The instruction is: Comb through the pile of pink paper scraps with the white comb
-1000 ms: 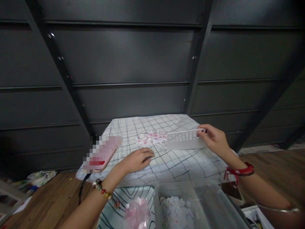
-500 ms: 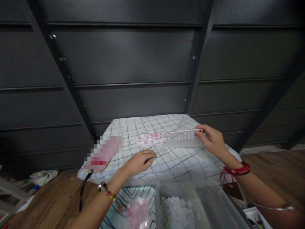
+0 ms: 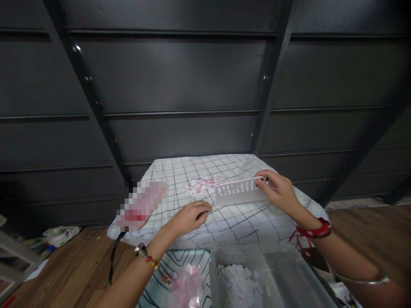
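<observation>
My right hand [image 3: 278, 190] grips the right end of a white slotted plastic basket [image 3: 240, 194], thumb and fingers pinched on its rim. The basket stands on a white checked cloth [image 3: 237, 220], close beside a low heap of pink and white paper scraps [image 3: 204, 185]. My left hand [image 3: 191, 216] rests on the cloth, its fingers curled, just left of the basket's near left corner. Something dark shows between its thumb and fingers; whether that is an object or shadow is unclear.
A clear plastic bin [image 3: 213, 273] with white paper bits [image 3: 239, 284] stands in front. Left of it lies a pink plastic-wrapped bundle [image 3: 188, 284]. A blurred pink item [image 3: 143, 207] with a black strap [image 3: 112, 259] lies on the left. A dark panel wall [image 3: 183, 72] rises behind.
My right hand has drawn the basket a little left and toward me, so more of the scrap heap shows behind it. My left hand stays nearly in place.
</observation>
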Tool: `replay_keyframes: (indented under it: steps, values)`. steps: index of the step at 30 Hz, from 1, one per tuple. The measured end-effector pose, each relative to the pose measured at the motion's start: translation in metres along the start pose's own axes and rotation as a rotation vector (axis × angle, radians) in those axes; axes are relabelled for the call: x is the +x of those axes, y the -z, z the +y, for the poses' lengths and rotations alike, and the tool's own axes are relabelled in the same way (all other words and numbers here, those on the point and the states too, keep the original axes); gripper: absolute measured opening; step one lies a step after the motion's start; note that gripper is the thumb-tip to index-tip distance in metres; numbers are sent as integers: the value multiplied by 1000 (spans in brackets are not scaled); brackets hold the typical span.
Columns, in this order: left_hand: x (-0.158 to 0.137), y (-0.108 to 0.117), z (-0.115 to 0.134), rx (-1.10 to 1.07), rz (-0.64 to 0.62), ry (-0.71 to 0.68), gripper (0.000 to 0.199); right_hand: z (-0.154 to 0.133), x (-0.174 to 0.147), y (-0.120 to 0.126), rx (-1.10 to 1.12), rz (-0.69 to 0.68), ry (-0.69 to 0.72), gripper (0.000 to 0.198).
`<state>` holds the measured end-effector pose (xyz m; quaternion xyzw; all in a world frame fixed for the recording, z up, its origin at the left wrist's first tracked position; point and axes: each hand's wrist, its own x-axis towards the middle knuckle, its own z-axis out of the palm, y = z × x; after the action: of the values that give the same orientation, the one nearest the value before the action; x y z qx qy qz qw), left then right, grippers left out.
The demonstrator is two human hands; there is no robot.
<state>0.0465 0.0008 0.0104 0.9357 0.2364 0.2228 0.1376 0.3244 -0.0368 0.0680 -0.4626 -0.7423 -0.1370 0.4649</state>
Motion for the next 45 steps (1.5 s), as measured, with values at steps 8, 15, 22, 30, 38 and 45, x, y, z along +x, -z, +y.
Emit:
replay_keyframes:
  steps: [8, 15, 22, 30, 38, 45]
  values:
    - [0, -1, 0, 12, 21, 6, 26, 3, 1, 5, -97, 27, 17, 12]
    - [0, -2, -2, 19, 19, 1, 26, 9, 1, 8, -173, 78, 54, 12]
    - [1, -2, -1, 12, 21, 8, 25, 5, 1, 14, -178, 64, 60, 12]
    - [0, -3, -3, 26, 25, 1, 26, 7, -1, 16, -180, 91, 18, 13]
    - [1, -3, -2, 33, 24, 2, 26, 13, -5, 23, -133, 41, -4, 12]
    - [1, -2, 1, 25, 22, 13, 26, 15, -3, 11, -131, 59, -14, 14]
